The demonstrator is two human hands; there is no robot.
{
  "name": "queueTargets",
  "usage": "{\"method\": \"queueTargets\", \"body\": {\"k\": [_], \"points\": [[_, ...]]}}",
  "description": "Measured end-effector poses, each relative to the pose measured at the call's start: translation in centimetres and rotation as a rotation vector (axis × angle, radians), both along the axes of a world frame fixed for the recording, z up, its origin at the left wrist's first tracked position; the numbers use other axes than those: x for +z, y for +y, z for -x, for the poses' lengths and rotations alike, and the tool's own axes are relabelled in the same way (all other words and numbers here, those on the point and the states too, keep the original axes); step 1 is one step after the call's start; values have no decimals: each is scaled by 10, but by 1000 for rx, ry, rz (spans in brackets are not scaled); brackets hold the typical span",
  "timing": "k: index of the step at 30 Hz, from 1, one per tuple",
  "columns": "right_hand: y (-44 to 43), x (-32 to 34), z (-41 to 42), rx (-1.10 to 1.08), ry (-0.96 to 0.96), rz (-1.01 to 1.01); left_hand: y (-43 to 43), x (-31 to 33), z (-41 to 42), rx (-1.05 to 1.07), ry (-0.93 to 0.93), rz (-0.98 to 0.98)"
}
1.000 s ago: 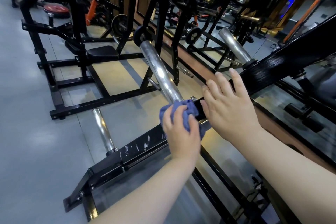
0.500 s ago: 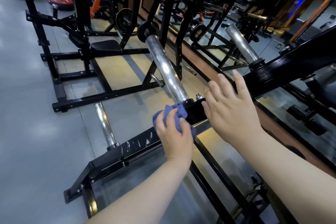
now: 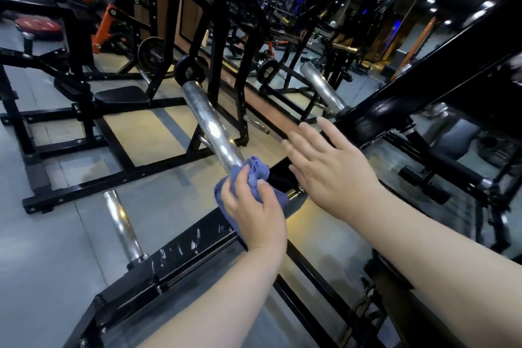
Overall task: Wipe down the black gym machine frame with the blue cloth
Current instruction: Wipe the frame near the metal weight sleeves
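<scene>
Head view: near the middle of the picture, the left hand (image 3: pixel 254 206) curls its fingers and thumb round a bunched blue cloth (image 3: pixel 255 169). It holds the cloth against the black gym machine frame (image 3: pixel 180 251), at the spot where a long chrome plate sleeve (image 3: pixel 214 124) joins it. The cloth bulges out of the fist toward 12 o'clock and hangs past the knuckles toward 9 o'clock.

The frame beam runs from 7 o'clock up toward the centre, its paint scuffed with pale marks. A short chrome peg (image 3: pixel 121 226) stands on it at 8 o'clock from the left hand.

The right hand (image 3: pixel 330 172) lies just beside the cloth at 3 o'clock, palm down. Its fingers are straight and lightly spread, pointing toward 11 o'clock over the upper black arm (image 3: pixel 395 104) of the frame. Whether the palm presses on the metal cannot be told.

A second chrome sleeve (image 3: pixel 322 85) rises at 1 o'clock. A black seat pad (image 3: pixel 121 94) sits at 10 o'clock, with a red weight plate (image 3: pixel 36 26) far off in the upper-left corner. Grey floor (image 3: pixel 42 263) fills the lower left.
</scene>
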State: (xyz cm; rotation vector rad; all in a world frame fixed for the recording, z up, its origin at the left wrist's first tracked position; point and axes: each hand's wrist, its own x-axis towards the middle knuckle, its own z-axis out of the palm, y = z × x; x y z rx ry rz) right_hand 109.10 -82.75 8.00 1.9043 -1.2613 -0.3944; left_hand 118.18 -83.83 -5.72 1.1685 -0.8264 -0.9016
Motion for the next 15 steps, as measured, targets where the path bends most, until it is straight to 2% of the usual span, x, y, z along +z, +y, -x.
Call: {"method": "queueTargets", "body": {"k": [4,7,9,12,15], "points": [[5,51,18,-43,-16,138,6,65,18,-189,-183,266],[10,87,32,-94,-41,249,4,61,13,-262,-398,491],[16,115,47,-126,-50,287,2,37,10,-223,-415,455],[22,145,63,-121,-39,310,5,31,14,-113,-217,202],[20,148,67,-103,-46,289,2,76,38,-76,-206,239]]}}
